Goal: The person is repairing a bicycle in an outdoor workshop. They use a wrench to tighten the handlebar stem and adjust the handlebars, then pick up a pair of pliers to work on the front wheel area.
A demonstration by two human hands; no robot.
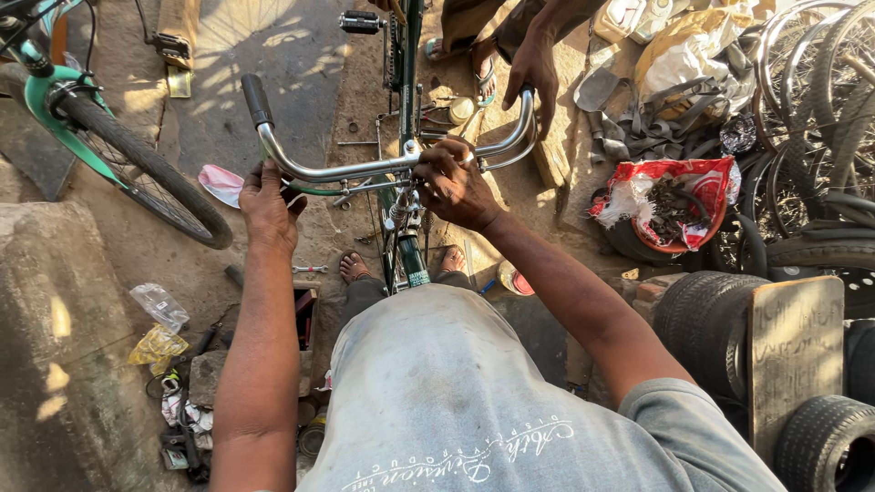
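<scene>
Worn on the head, aimed steeply down over a grey printed shirt (474,401) and both forearms. Close to the curved chrome bicycle handlebar (365,169), facing forward along the dark green bicycle frame (407,73). Only one view, sharing nothing.

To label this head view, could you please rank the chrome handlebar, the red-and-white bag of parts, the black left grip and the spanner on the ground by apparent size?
1. Chrome handlebar.
2. Red-and-white bag.
3. Black left grip.
4. Spanner.
The handlebar is nearer the camera, so its lead over the bag is unsure.
</scene>
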